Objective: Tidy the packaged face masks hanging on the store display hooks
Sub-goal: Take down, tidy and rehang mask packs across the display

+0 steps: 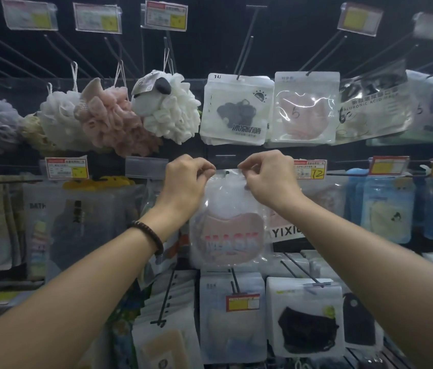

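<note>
Head view, store pegboard display, dim light.

Both hands raised to the middle row. Left hand (pixel 184 179) pinches the top left corner of a clear mask packet (pixel 230 225), fingers closed on the plastic edge. Right hand (pixel 268 179) pinches the top right corner the same way, thumb and fingers clamped on the packet. A dark beaded bracelet (pixel 149 235) sits on the left wrist.

The packet hangs flat between the 2 hands, top edge level with a small black hook tip (pixel 227 172) at its punched hole; cannot tell whether the hole is on the hook. Inside: a pink mask, with "MASK" printed across the front in red and blue.

Row above, right of centre: 3 hung mask packets side by side, a white packet with a dark mask (pixel 236 109), a clear packet with a pink mask (pixel 304 107), and a tilted clear packet with black print (pixel 375 105). Left of these: bath puffs, including a white sheep-shaped puff (pixel 168 105) and a pink puff (pixel 114 121).

Row below: a packet with a black mask (pixel 307 318), and beside it a white packet carrying a red-and-yellow price tag (pixel 242 303).

A price tag marked "72" (pixel 310 169) sits just right of the right hand.
</note>
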